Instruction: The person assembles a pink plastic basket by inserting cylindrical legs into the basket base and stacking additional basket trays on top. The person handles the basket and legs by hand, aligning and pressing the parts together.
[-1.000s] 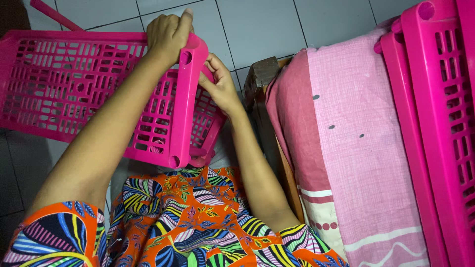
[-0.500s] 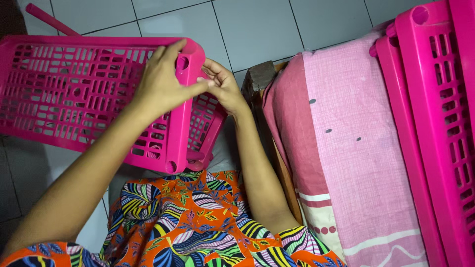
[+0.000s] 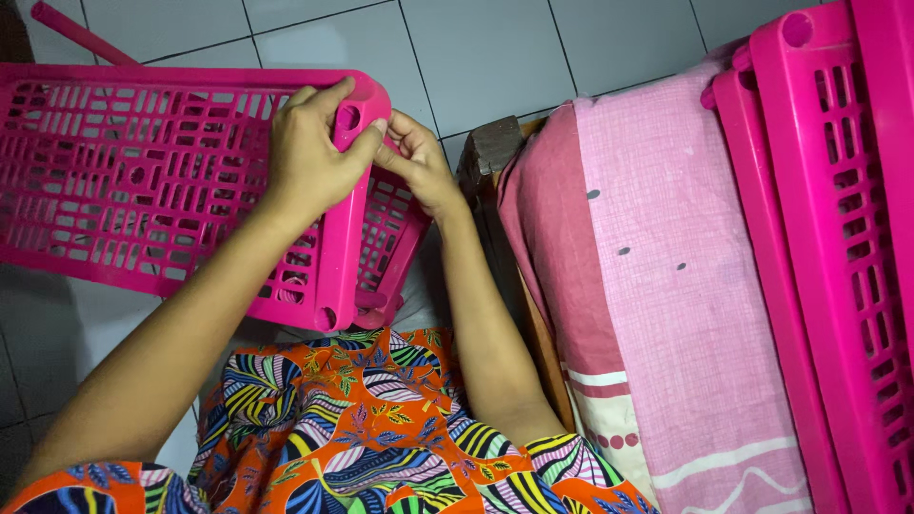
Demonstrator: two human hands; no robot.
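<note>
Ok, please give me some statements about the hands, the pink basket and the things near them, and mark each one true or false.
1. The left hand grips the pink slotted basket at its corner. True.
2. The right hand rests on the pink bedding. False: it is at the same basket corner, beside the left hand.
3. The basket is blue. False: it is pink.
4. More pink slotted shelves lean at the right, next to the bedding. True.
5. The floor is carpeted. False: it is laid with pale tiles.
6. The person wears a patterned orange garment. True.
</note>
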